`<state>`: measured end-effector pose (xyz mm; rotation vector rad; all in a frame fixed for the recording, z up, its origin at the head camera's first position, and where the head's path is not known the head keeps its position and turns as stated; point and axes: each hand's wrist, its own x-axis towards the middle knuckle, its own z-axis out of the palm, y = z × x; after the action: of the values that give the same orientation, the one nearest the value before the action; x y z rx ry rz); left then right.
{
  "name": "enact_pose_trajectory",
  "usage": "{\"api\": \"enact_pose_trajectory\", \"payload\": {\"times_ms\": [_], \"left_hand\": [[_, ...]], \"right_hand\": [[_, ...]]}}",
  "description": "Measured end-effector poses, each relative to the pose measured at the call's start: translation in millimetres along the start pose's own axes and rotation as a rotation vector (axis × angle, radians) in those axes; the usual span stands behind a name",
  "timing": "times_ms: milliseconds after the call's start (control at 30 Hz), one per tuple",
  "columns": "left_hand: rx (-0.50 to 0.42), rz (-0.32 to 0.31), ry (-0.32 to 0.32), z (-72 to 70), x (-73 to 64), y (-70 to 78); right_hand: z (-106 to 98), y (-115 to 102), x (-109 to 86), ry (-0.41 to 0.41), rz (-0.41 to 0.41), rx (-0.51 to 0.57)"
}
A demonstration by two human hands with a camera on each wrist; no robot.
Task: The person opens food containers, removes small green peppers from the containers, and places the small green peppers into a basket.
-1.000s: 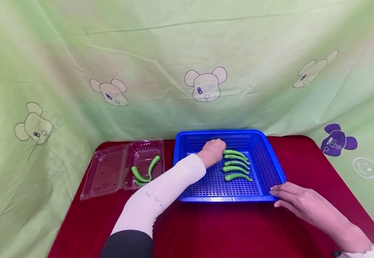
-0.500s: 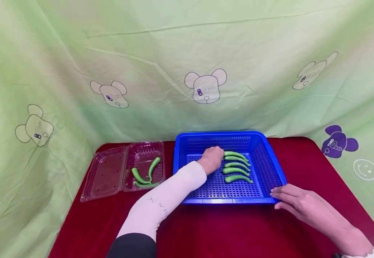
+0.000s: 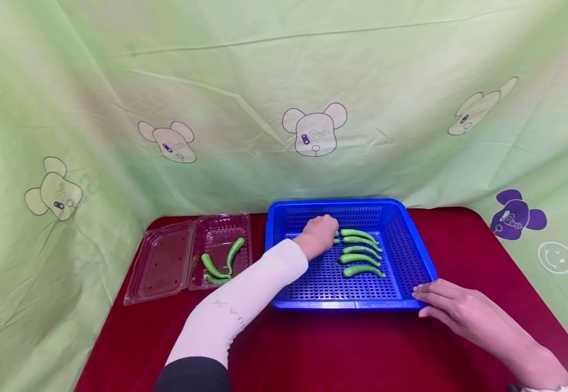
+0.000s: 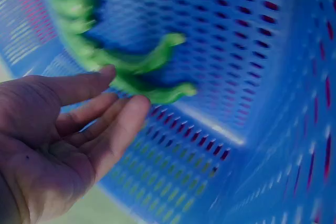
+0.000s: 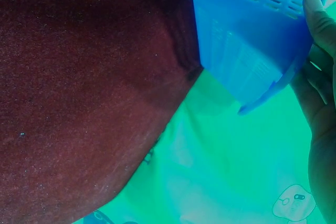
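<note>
My left hand [image 3: 319, 234] reaches into the blue plastic basket [image 3: 411, 239], near its back. In the left wrist view the thumb and fingers of the left hand [image 4: 79, 124] stand apart, with fingertips right at curved green chili peppers [image 4: 163, 95]. In the head view, small green tips show just right of this hand; the rest is hidden beneath it. Beside it several chili peppers [image 3: 359, 258] lie in a row on the basket floor. My right hand [image 3: 460, 305] holds the basket's near right corner, fingers over the rim and thumb [image 5: 315, 11] against the outer wall.
An open clear plastic clamshell box [image 3: 188, 261] lies left of the basket, with a few chili peppers [image 3: 235, 253] in its tray half. A red cloth [image 3: 352, 348] covers the table. Pale green curtains [image 3: 240, 179] with bear-like prints hang close around it.
My left hand dips toward the near side, then draws slightly back and left, exposing small green tips beside the row. My right hand stays at the basket corner.
</note>
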<state>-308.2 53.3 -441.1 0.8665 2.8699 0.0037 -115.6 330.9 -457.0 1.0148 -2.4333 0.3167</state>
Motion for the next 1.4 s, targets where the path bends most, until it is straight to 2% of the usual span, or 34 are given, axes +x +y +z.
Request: {"api": "enact_pose_trajectory", "payload": {"times_ms": [200,300,367,433,533,667,767,833,867,967,1033,1067,1100,1233,1400], "left_hand": [[-0.049,-0.017,0.046,-47.0,-22.7,-24.7],[-0.082,-0.060,0.080,-66.8,-36.1,-47.4],[-0.101,-0.093,0.117,-70.4,-44.6,-66.6],[-0.116,-0.134,0.147,-65.0,-53.2,-87.2],[-0.111,-0.205,0.151,-45.3,-66.1,-117.8],[-0.090,-0.302,0.036,-20.1,-83.7,-150.9],[-0.104,-0.342,-0.060,-10.2,-95.2,-166.9],[-0.137,-0.357,-0.085,-5.2,-101.9,-174.1],[-0.146,-0.341,-0.063,3.8,-103.1,-181.8],[-0.181,-0.323,-0.039,15.1,-108.7,-186.4],[-0.196,-0.298,0.000,23.5,-111.1,-186.2],[-0.201,-0.291,0.006,26.7,-111.9,-185.1],[-0.212,-0.307,-0.007,23.7,-114.3,-178.7],[-0.201,-0.311,0.053,38.4,-113.9,-173.1],[-0.163,-0.298,0.137,48.1,-118.6,-166.5]], "right_hand": [[0,1,2.0,-0.006,-0.010,0.004],[0,1,2.5,-0.007,-0.009,0.000],[0,1,2.5,-0.005,-0.005,0.001],[0,1,2.0,-0.007,-0.001,-0.001],[-1,1,1.1,-0.012,0.001,0.003],[-2,1,0.5,-0.007,-0.003,0.010],[-2,2,0.9,0.003,-0.007,0.016],[-2,1,1.9,-0.001,-0.005,0.018],[-2,1,2.5,-0.006,-0.004,0.014],[-2,0,3.2,-0.022,0.003,0.002],[-2,0,3.1,-0.027,0.005,-0.008],[-2,0,2.9,-0.026,0.006,-0.008],[-2,0,2.7,-0.023,0.004,-0.006],[-2,1,2.5,-0.013,-0.004,-0.004],[-1,2,2.3,-0.019,0.006,0.010]]}}
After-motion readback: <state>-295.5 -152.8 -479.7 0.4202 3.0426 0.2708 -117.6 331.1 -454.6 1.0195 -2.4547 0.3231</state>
